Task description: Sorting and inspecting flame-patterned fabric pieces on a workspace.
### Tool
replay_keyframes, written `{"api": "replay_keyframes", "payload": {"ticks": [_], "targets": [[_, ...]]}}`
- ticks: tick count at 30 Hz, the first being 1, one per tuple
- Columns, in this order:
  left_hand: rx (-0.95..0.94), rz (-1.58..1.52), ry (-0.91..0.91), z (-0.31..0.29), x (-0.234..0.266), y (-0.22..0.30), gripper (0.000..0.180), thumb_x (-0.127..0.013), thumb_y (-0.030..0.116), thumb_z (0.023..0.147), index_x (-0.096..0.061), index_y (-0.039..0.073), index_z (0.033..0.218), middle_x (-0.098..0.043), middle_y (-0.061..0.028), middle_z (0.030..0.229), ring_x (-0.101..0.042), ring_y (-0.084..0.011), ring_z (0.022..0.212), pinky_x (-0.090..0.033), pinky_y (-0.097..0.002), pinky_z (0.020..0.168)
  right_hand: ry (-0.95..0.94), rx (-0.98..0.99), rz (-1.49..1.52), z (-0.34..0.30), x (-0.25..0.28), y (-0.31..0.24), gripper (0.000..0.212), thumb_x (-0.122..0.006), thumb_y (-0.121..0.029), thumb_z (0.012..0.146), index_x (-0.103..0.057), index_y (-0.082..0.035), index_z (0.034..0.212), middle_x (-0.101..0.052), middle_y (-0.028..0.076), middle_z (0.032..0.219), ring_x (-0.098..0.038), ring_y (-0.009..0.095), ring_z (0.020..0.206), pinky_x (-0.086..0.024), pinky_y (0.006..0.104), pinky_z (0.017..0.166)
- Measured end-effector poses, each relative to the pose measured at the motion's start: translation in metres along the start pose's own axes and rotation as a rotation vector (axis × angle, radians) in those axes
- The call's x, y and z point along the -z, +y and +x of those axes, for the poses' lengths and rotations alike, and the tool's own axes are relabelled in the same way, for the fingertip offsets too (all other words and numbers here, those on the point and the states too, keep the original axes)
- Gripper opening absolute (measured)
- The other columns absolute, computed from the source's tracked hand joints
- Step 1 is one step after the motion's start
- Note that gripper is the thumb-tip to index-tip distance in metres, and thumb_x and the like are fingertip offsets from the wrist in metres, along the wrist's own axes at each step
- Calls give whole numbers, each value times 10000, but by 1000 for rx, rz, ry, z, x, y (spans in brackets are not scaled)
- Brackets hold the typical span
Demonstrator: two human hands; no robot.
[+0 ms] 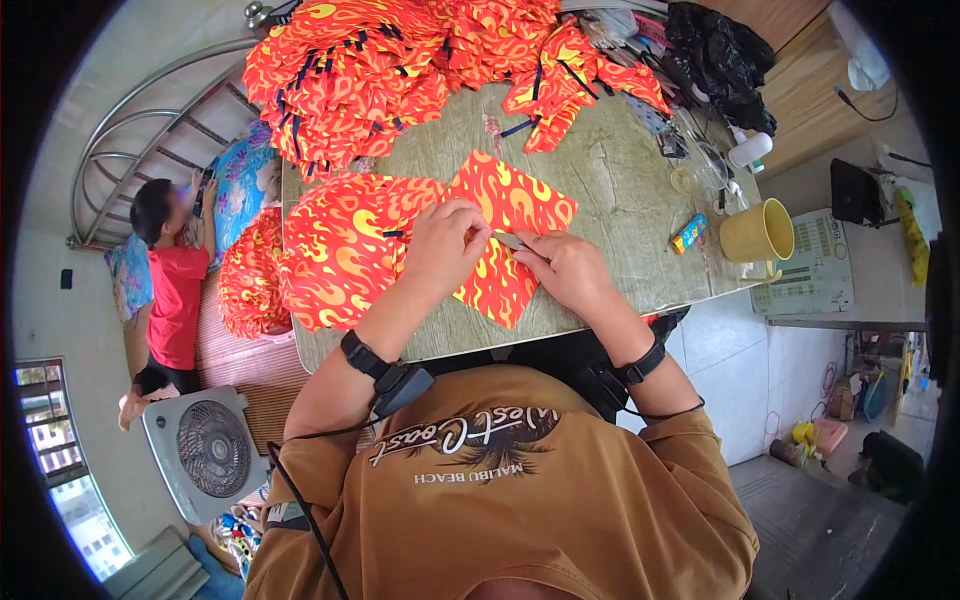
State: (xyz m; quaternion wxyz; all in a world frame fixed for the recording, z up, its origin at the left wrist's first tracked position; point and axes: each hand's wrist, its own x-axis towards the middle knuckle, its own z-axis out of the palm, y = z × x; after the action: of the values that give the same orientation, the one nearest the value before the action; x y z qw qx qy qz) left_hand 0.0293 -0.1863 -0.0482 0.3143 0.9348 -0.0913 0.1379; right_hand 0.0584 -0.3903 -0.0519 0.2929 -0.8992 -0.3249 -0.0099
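Cloth (520, 195), flame-printed in red and yellow, is laid on the table (610, 200) beneath both hands, near the front edge. A small metal tool (511, 241) is gripped in the right hand (570, 268), its tip directed toward the left hand (447, 240). The left hand is curled; whether anything is pinched by it cannot be told. Matching pieces (350, 80) are piled toward the far edge. A yellow cup (757, 232) is placed at the right.

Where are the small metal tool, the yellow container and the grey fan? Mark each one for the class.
Small metal tool (512, 241): head view, on its exposed metal part.
Yellow container (741, 238): head view, on its outer wall.
Grey fan (212, 449): head view, on the middle of its round grille.
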Motion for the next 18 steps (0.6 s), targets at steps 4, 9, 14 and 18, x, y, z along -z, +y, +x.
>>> {"api": "replay_keyframes", "payload": {"ticks": [4, 9, 14, 18], "targets": [[3, -3, 3, -1, 0, -1, 89, -648, 121, 800, -622, 39, 824, -632, -74, 971, -592, -272, 912, -451, -375, 830, -11, -32, 8, 0, 3, -4, 298, -636, -291, 850, -680, -151, 1109, -671, 108, 811, -644, 272, 753, -513, 370, 657], [63, -164, 33, 2, -3, -8, 89, -652, 127, 791, -623, 49, 823, -626, -77, 955, -590, -268, 902, -434, -381, 854, 48, -15, 26, -1, -2, 1, 306, -646, -282, 847, -678, -120, 1105, -656, 130, 795, -637, 275, 732, -503, 359, 645], [121, -108, 81, 15, 15, -27, 129, -670, 163, 785, -628, 55, 842, -615, -89, 986, -574, -280, 939, -420, -379, 890, 85, -95, 175, -3, 12, 4, 326, -661, -271, 842, -667, -95, 1116, -630, 140, 765, -617, 275, 687, -481, 343, 619], [174, 167, 153, 20, 19, -32, 191, -685, 204, 795, -625, 45, 882, -603, -98, 1055, -553, -280, 1019, -407, -383, 914, 163, -97, 177, -12, 13, 13, 343, -681, -255, 831, -658, -76, 1123, -593, 138, 730, -584, 270, 636, -456, 338, 591]]}}
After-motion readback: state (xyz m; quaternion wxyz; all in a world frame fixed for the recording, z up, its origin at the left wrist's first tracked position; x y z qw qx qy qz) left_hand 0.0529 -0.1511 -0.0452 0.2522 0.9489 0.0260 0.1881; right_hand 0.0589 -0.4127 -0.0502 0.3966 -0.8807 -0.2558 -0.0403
